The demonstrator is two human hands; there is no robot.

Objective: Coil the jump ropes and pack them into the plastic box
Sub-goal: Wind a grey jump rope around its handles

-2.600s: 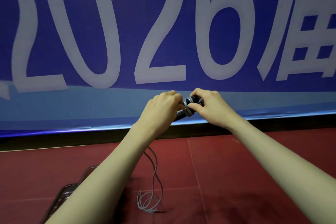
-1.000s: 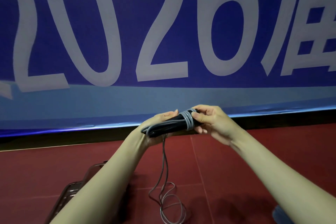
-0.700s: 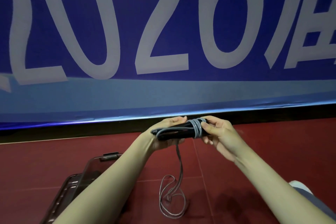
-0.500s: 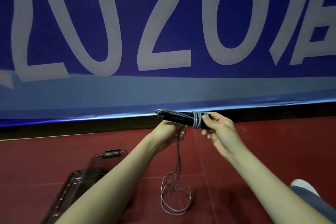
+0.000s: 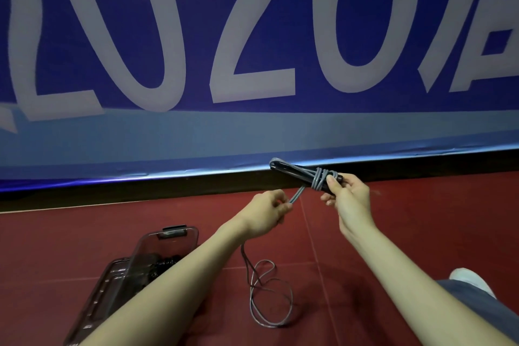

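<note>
My right hand grips the black handles of a grey jump rope, which point up and left, with a few turns of cord wound round them near my fingers. A little lower left, my left hand pinches the grey cord coming off the wraps. The rest of the cord hangs from that hand and lies in loose loops on the red floor. The clear plastic box sits on the floor at lower left, dark beaded rope inside, partly hidden by my left forearm.
The box's clear lid stands tilted up at its far side. A blue banner with large pale digits fills the wall ahead, above a black skirting strip. At lower right are my grey-clad knee and a white shoe.
My left hand has let go of the handles and moved down-left along the cord. The right hand now holds the handles alone. The view has tilted down, showing more of the box.
</note>
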